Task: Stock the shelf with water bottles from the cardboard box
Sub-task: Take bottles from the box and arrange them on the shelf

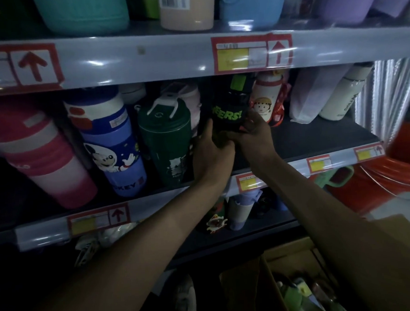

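Nearest, the open brown cardboard box [295, 252] sits below-right of the dark green lidded tumbler [166, 143]. Farther, left grip [211, 155] and right grip [252, 136] both curl round a black green-lettered water bottle [225, 116], upright just right of that tumbler.

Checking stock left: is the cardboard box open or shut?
Open: the cardboard box has its flaps spread, and bottles show inside.

In the shelf [316, 136], the lettered bottle [228, 113] is between tumbler [168, 142] and cartoon flask [265, 98]; cardboard box [295, 257] below.
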The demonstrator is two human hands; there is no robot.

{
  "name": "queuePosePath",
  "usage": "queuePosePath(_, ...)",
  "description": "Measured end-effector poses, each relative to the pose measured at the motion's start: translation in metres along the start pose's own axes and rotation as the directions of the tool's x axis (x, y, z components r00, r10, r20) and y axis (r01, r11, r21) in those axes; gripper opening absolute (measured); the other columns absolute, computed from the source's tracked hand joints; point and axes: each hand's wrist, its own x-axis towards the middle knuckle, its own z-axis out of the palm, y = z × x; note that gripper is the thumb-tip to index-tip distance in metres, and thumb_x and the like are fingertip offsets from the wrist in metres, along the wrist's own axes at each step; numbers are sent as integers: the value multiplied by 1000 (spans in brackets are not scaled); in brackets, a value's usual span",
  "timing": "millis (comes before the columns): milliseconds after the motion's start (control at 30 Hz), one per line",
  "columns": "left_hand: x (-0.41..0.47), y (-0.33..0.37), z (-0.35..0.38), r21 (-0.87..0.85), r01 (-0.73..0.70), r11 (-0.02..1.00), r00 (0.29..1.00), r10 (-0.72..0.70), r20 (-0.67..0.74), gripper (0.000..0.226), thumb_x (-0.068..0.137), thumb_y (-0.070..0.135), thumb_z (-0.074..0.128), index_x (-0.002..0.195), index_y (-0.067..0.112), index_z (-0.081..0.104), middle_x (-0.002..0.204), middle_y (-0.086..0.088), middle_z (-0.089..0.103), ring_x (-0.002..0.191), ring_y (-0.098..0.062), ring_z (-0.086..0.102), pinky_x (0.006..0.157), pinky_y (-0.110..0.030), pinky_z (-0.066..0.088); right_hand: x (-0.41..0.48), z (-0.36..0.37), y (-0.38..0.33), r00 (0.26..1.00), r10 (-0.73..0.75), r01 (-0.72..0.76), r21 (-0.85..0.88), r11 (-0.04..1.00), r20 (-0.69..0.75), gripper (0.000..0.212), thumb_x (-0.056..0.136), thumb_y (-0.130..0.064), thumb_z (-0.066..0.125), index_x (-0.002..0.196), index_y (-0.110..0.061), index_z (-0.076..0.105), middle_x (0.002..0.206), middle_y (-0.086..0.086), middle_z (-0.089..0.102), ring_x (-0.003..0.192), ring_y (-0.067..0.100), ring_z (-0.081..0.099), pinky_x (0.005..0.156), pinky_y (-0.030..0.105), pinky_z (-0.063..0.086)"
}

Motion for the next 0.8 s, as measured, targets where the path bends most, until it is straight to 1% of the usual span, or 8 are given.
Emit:
queuePosePath(167, 3, 0, 2, -105, 52, 993, 998, -49, 33, 77, 84, 26, 55, 157, 35, 32, 156, 2, 45, 138, -23, 47, 112, -42, 42, 7, 2, 9, 996, -87, 87, -123, 989, 5, 68, 62, -6, 82, 127, -8, 61, 118, 12, 73, 112, 27, 70, 96, 56, 57)
queuePosePath(233, 4, -3, 2, -119, 65, 991, 997, -62, 36, 81, 80, 30, 53, 158, 34, 30, 157, 2, 43, 140, -22, 45, 114, -43, 40, 9, 3, 12, 992, -127, 125, -192, 973, 2, 67, 63, -14, 84, 127, -11, 63, 115, 8, 74, 109, 23, 71, 94, 54, 58)
queuePosePath(333, 4, -7, 1, -126, 66, 990, 998, -63, 26, 83, 79, 30, 54, 158, 34, 31, 157, 2, 44, 141, -20, 45, 115, -44, 40, 11, 2, 17, 990, -140, 135, -239, 962, -3, 65, 68, -10, 88, 128, -9, 63, 111, 7, 76, 105, 19, 73, 90, 50, 60)
queuePosePath(500, 9, -19, 2, -150, 92, 984, 996, -88, 31, 87, 64, 43, 54, 149, 40, 42, 140, 5, 61, 127, -19, 58, 108, -46, 47, 8, 1, 23, 992, -125, 123, -292, 948, 12, 69, 61, -22, 84, 125, -11, 62, 110, 7, 76, 104, 24, 72, 91, 53, 59)
queuePosePath(567, 7, -17, 0, -144, 105, 984, 994, -99, 45, 83, 66, 38, 55, 149, 36, 44, 140, 3, 60, 127, -20, 58, 108, -46, 47, 4, -2, 24, 992, -122, 120, -340, 933, 17, 57, 65, -20, 84, 118, -10, 62, 105, 4, 75, 101, 23, 71, 88, 46, 59)
queuePosePath(667, 0, -11, -7, -118, 126, 985, 991, -121, 51, 67, 77, 25, 60, 144, 27, 52, 135, -2, 61, 126, -23, 58, 108, -45, 47, -3, -9, 24, 990, -138, 135, -450, 883, 26, 53, 72, -24, 91, 115, -5, 66, 92, -9, 68, 88, 11, 66, 74, 12, 49)
queuePosePath(700, -2, -11, -8, -109, 129, 986, 991, -123, 58, 59, 83, 19, 63, 141, 24, 55, 127, -1, 62, 123, -23, 59, 107, -45, 48, -6, -12, 21, 989, -144, 138, -478, 868, 24, 53, 72, -23, 91, 116, -4, 68, 91, -10, 67, 84, 7, 64, 71, 6, 45)
queuePosePath(800, -9, -13, -13, -90, 115, 989, 990, -107, 91, 53, 89, 8, 65, 138, 24, 57, 114, 4, 57, 112, -18, 58, 106, -44, 49, -18, -25, 13, 991, -133, 124, -474, 872, 15, 56, 72, -18, 92, 122, -7, 69, 103, -2, 74, 97, 13, 71, 80, 20, 55)
